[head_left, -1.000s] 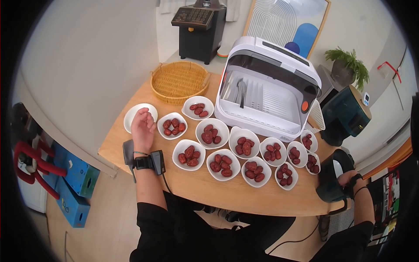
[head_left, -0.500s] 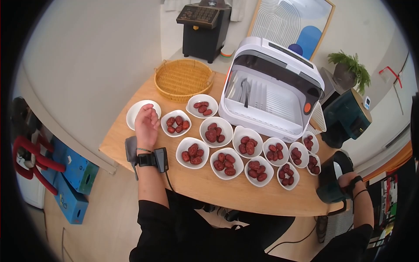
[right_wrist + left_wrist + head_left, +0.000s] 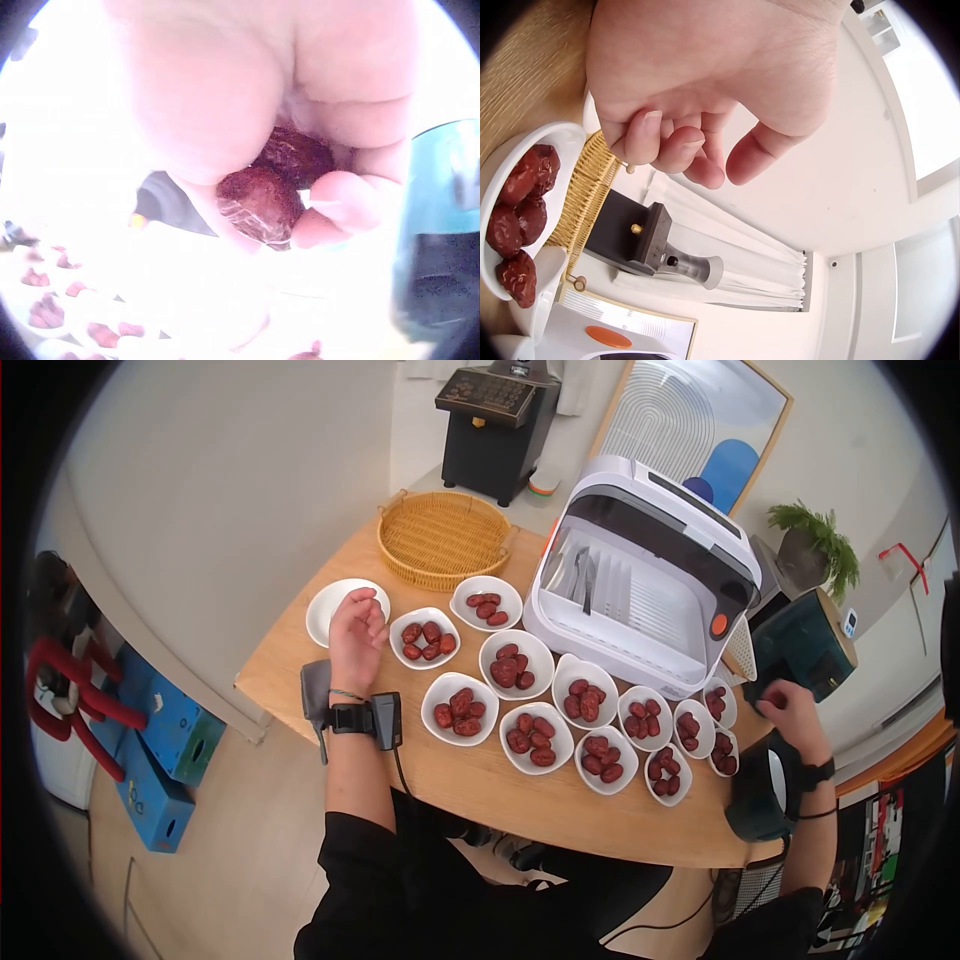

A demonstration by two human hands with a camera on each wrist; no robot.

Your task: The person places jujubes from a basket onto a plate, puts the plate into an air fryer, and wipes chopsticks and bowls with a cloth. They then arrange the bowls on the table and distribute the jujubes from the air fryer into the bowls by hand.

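Observation:
My right hand [image 3: 797, 722] is raised over a dark green container [image 3: 750, 818] at the table's right edge. Its fingers are curled round red dates [image 3: 259, 206]; two show between thumb and fingers in the right wrist view. My left hand [image 3: 357, 645] holds nothing, its fingers loosely bent, above the table and overlapping a white plate [image 3: 322, 610] in the head view. Right of it is a white bowl [image 3: 413, 660] of dates. Several more white bowls [image 3: 440, 735], each with a few red dates, stretch in rows toward the right hand.
Behind the bowls stands a white dish box [image 3: 640, 660] with a raised dark lid. A round wicker basket [image 3: 445, 540] lies at the back left. A dark green appliance [image 3: 800, 645] and a potted plant [image 3: 815, 545] stand at the back right.
My right hand has come up out of the dark green container and moved back over it, now with dates in its grip. The left hand keeps its pose while the head view has shifted.

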